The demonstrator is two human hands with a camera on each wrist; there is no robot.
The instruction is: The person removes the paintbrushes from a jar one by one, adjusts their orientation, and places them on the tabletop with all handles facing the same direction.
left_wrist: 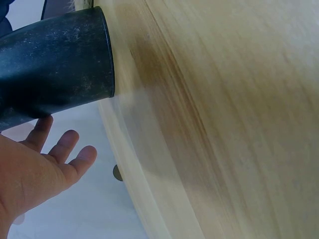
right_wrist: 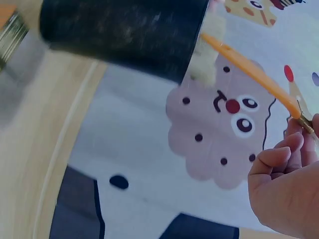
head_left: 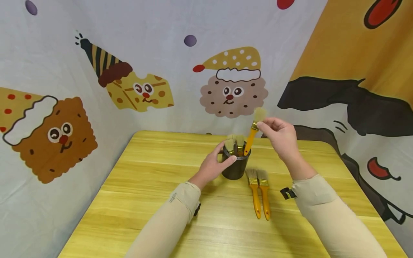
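Note:
A black cup (head_left: 234, 167) stands on the table with several paintbrushes (head_left: 229, 146) in it, bristles up. My left hand (head_left: 214, 165) holds the cup at its rim, thumb on the near side and fingers round the left. In the left wrist view, some fingertips (left_wrist: 45, 122) lie along the cup's wall (left_wrist: 60, 69). My right hand (head_left: 280, 138) pinches one paintbrush (head_left: 251, 135) by its metal band, bristles up. The tip of its orange handle (right_wrist: 254, 72) is right at the cup's mouth.
Two more paintbrushes (head_left: 259, 193) lie side by side on the wooden table (head_left: 155, 179), right of the cup and nearer me, bristles pointing away. Behind the table hangs a cloth (head_left: 180, 89) printed with cartoon figures.

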